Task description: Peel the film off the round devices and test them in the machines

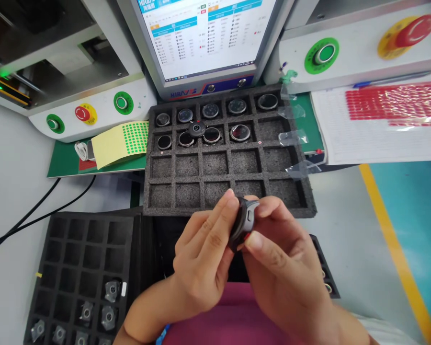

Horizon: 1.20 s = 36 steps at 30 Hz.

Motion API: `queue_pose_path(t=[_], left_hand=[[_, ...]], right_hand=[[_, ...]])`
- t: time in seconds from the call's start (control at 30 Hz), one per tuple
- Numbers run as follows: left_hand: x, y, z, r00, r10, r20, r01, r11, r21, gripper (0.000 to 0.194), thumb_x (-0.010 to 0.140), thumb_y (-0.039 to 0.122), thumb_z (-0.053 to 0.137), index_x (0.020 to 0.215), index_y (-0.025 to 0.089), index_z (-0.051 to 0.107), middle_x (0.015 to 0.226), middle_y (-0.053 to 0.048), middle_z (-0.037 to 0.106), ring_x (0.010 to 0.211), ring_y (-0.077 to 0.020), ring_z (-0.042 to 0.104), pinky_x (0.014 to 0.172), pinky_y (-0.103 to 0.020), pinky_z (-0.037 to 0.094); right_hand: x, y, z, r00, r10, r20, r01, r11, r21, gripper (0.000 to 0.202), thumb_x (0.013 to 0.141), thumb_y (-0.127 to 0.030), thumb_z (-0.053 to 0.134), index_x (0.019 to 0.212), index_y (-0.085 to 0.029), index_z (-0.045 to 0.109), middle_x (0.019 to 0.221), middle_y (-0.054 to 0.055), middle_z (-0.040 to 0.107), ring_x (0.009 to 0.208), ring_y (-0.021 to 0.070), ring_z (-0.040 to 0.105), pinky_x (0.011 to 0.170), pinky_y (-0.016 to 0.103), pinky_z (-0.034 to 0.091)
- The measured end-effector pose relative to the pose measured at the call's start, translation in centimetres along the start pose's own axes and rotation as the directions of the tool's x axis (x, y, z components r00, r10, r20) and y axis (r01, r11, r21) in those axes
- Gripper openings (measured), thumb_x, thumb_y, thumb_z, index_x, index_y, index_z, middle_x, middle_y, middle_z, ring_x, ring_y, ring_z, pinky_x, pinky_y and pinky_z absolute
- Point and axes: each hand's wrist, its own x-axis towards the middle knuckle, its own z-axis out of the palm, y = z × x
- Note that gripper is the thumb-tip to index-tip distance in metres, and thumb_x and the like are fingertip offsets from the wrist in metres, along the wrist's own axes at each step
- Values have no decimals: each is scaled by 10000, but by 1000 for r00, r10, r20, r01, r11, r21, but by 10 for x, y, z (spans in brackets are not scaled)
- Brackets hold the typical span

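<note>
A dark round smartwatch case (249,218) without a strap is tilted on edge between my two hands, above the front edge of the black foam tray (226,211). My left hand (204,249) presses its closed fingers along the dark round side of the case. My right hand (283,258) pinches the grey rim between thumb and fingers. A small red piece (247,236) shows at the rim beside my right thumb. Several round watch cases (210,111) sit in the tray's two far rows. One black round piece (197,128) rests across the dividers, its sensor side up.
Behind the tray stands a monitor (208,38). Machines with green buttons (324,53) and red stop buttons (82,113) flank it. Green dot stickers (136,137) lie left, red sticker strips (395,103) right. A lower foam tray (72,254) holds several wrapped parts (109,317).
</note>
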Motion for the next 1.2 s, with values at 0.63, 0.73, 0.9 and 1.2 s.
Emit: queue_pose_path(t=[0.63,0.73,0.9,1.2], left_hand=[[5,9,-12,988,-130,89,147,960,-238,311,999,168,476,1296,193,566,1018,-59,775,877,-154,755,818,-209,608],[4,11,-12,987,-137,79,150,969,-198,308,1004,158,464,1295,180,565,974,-54,780,807,-136,757,748,-174,604],[6,14,-15,989,-125,78,133,985,-109,273,995,137,463,1237,157,588,941,-53,784,807,-151,763,746,-176,608],[2,6,-5,997,-74,38,75,997,-30,229,1030,160,409,1157,97,589,926,-55,775,794,-115,749,784,-157,587]], right_hand=[[7,-6,-17,926,-91,366,198,943,-267,186,989,-256,539,1053,-247,713,1036,48,701,974,191,682,878,345,585],[5,1,-17,925,-100,367,182,963,-196,195,998,-229,516,1076,-257,693,1036,37,668,957,175,672,893,364,590],[2,11,-17,913,-125,389,177,979,-100,226,1013,-197,476,1131,-239,664,1066,43,624,993,183,689,894,385,604],[4,13,-14,957,-126,260,147,987,-65,154,962,-242,570,997,-218,718,987,19,657,923,180,710,877,358,605]])
